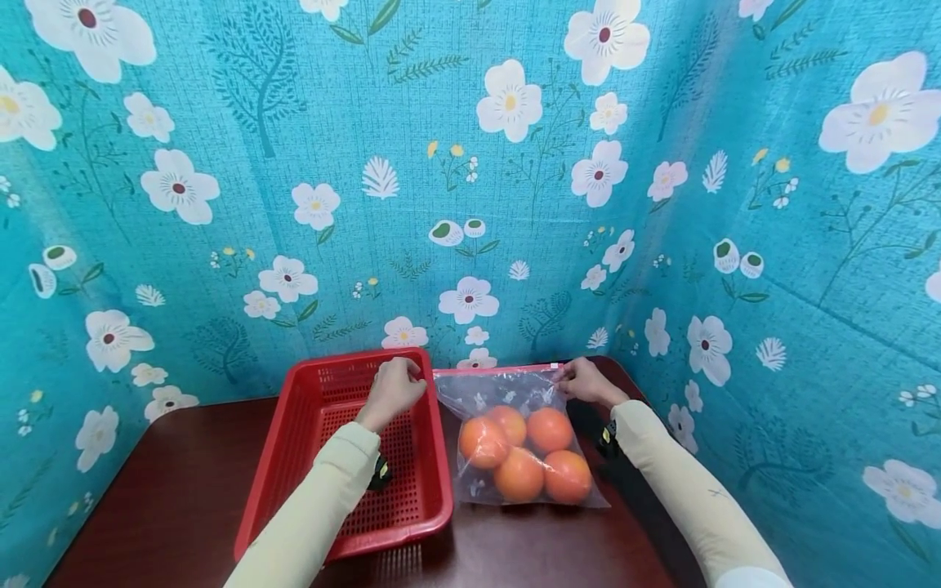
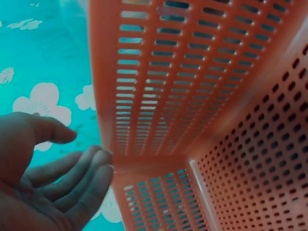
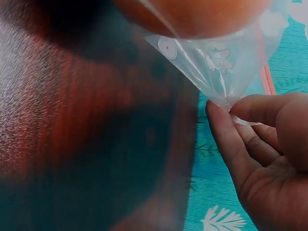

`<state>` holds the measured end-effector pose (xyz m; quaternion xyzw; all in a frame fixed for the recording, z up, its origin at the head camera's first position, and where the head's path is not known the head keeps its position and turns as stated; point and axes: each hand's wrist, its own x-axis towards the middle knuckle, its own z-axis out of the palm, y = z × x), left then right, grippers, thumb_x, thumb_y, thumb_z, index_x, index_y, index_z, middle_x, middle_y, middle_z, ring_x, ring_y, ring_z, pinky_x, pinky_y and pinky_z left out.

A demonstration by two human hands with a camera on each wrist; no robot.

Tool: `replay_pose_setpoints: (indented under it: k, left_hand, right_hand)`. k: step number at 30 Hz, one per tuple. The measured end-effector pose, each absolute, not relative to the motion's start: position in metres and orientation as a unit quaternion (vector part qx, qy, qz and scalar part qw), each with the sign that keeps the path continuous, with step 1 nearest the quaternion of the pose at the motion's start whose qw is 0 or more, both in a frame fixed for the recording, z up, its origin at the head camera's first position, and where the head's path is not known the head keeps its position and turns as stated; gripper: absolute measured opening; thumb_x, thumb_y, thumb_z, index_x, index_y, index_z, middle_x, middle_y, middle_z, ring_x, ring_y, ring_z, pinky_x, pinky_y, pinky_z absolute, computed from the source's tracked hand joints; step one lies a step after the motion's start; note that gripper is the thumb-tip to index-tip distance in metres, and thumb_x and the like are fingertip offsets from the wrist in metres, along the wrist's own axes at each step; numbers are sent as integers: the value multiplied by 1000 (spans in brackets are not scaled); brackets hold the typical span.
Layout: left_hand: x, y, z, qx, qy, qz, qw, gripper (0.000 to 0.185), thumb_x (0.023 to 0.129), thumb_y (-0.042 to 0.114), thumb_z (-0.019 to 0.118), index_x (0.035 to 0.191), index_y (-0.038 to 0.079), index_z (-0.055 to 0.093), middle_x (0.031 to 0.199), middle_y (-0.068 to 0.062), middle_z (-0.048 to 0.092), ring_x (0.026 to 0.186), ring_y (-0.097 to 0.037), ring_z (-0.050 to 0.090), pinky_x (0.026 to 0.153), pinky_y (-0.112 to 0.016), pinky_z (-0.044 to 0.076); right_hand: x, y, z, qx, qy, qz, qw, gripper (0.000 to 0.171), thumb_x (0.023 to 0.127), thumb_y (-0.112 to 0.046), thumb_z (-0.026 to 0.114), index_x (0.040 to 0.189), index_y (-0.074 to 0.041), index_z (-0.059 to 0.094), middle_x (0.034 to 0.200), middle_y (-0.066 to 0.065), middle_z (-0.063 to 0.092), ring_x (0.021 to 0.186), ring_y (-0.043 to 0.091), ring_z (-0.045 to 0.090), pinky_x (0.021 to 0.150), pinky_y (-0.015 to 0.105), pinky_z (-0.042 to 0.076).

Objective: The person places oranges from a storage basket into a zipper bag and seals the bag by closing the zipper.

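A clear zip bag [image 1: 479,485] with a red-pink strip along its top lies on the table, holding several round orange-red fruits [image 1: 520,474]. My right hand [image 1: 586,381] pinches the bag's top right corner between thumb and fingers; the right wrist view shows the plastic [image 3: 219,72] gathered to a point there. To the bag's left stands a red perforated plastic basket [image 1: 253,498]. Over the basket's far right rim is my left hand [image 1: 397,388], its fingers loosely bent, nothing in them. In the left wrist view those fingers [image 2: 89,185] overlap the basket's edge [image 2: 101,96].
Both the basket and bag sit on a dark reddish-brown table [image 1: 169,465]. A turquoise flowered cloth [image 1: 412,188] hangs close behind the table and along its right side. The basket's right wall stands beside the bag's left edge.
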<state>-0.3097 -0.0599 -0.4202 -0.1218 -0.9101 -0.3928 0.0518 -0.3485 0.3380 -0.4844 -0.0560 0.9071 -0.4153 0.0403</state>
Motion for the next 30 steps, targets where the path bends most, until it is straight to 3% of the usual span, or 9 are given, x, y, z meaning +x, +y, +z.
replay_pose_setpoints:
  k: [7, 15, 21, 27, 30]
  left_hand:
    - [-298, -76, -412, -138, -922, -362, 16, 31, 93, 8, 68, 119, -9, 66, 87, -14, 70, 65, -16, 59, 60, -29, 52]
    - [-295, -99, -411, -141, -925, -353, -21, 35, 93, 11, 69, 122, -9, 65, 109, -22, 71, 81, -22, 65, 73, -39, 59]
    - [-299, -118, -414, -156, -938, -309, -11, 38, 95, 12, 68, 127, -8, 63, 112, -24, 70, 78, -21, 63, 70, -37, 56]
    - [-304, -141, -417, -184, -954, -238, 11, 40, 98, 14, 66, 132, -7, 60, 126, -25, 66, 109, -35, 67, 90, -51, 57]
    - [-306, -153, -415, -184, -958, -217, 23, 42, 97, 13, 67, 134, -7, 58, 127, -26, 65, 116, -40, 64, 95, -55, 54]
  right_hand:
    - [-357, 337, -495, -55, 910, -411, 31, 10, 91, 7, 65, 98, 9, 72, 87, 16, 71, 76, 20, 71, 70, 39, 63]
    - [-355, 334, -489, -85, 904, -418, 38, 12, 91, 3, 63, 96, 9, 72, 85, 17, 70, 72, 19, 69, 68, 38, 63]
    - [-354, 334, -486, -45, 931, -359, 49, 31, 99, -12, 60, 118, 12, 64, 103, 22, 68, 82, 24, 67, 76, 40, 62]
    - [-351, 332, -473, -68, 961, -266, 28, 41, 103, -18, 56, 128, 15, 57, 117, 29, 66, 98, 34, 66, 87, 50, 58]
    - [-350, 326, -465, -60, 973, -222, 34, 48, 105, -25, 54, 134, 13, 53, 125, 31, 62, 109, 39, 64, 94, 55, 55]
